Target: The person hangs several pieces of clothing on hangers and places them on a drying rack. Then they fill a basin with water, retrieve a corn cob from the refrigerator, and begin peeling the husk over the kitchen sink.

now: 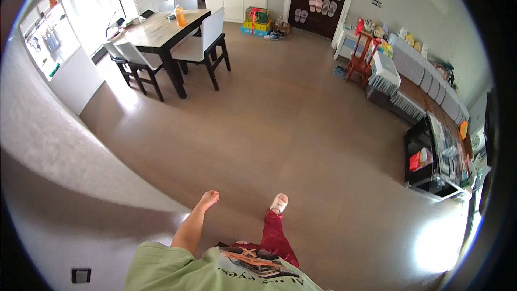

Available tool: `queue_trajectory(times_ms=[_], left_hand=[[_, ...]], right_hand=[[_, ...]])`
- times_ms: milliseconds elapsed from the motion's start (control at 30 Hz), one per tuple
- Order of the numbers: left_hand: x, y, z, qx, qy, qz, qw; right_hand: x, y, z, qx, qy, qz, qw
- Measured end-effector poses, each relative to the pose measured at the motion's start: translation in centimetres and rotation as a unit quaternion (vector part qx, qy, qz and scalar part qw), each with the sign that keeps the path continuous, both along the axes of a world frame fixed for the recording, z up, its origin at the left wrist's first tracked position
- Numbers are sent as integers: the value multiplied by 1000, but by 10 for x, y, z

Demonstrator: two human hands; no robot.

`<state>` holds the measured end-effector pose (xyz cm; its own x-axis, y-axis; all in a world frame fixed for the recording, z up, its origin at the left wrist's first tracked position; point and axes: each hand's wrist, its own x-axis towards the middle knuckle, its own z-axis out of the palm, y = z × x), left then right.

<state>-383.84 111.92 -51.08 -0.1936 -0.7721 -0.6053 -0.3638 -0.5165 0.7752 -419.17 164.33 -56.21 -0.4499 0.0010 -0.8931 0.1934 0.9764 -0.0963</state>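
My left hand [210,198] hangs low in front of me with its fingers curled in and no object showing in it. Beneath it is the brown floor [258,129], and the pale wall [121,178] ends close to its left. My right hand is out of view. A foot in a light slipper [279,203] is stretched forward on the floor, below a dark red trouser leg [276,232]. The hem of my light green T-shirt [173,268] fills the bottom of the view.
At the upper left stands a dining table [155,30] with white chairs [212,28] and an orange bottle [180,16]. Stacked boxes [257,24] sit near the dark door [319,2]. Along the right are a red wooden chair [360,60], a sofa [416,68] and a black-framed coffee table [420,133].
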Motion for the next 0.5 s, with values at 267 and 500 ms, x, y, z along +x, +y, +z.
queue_trajectory(times_ms=[267,500], left_hand=[[-83,-119,-10,76,-41,6,996],[-23,-151,-80,284,-118,223,925]], right_hand=[[-246,-341,27,-47,92,111,988],[-293,-856,174,-422,-83,11,903]])
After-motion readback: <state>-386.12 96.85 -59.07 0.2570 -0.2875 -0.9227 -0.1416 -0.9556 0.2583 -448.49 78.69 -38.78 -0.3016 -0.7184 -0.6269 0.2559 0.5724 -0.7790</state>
